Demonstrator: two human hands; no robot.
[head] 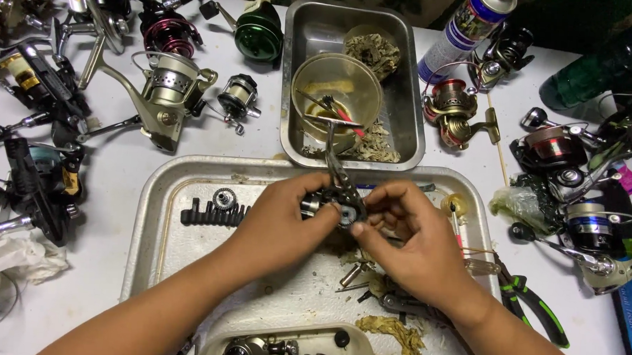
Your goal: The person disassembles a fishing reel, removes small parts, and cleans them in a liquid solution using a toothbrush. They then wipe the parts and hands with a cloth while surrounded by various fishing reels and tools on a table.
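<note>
While both hands meet over the large metal tray (160, 214), the left hand (279, 222) wraps closed around a dark fishing reel body (332, 209), held above the tray's middle, its stem pointing up toward the plastic cup (336, 94) in the smaller steel pan (402, 110). The right hand (405, 233) pinches at the reel's side face, thumb and forefinger tips closed on something there

Judgement: a steady grip with the left, reel kept low over the tray so a dropped screw lands inside; turn small parts with the fingertips only, no forcing

Bit holder strip (213, 214) lies left of the hands; green-handled pliers (532, 304) lie at the tray's right edge

Hard to make out: the part under the right fingertips, hidden by the fingers; loose bits beneath the right wrist; the white dish (289, 341) at bottom, cut off by the frame
</note>
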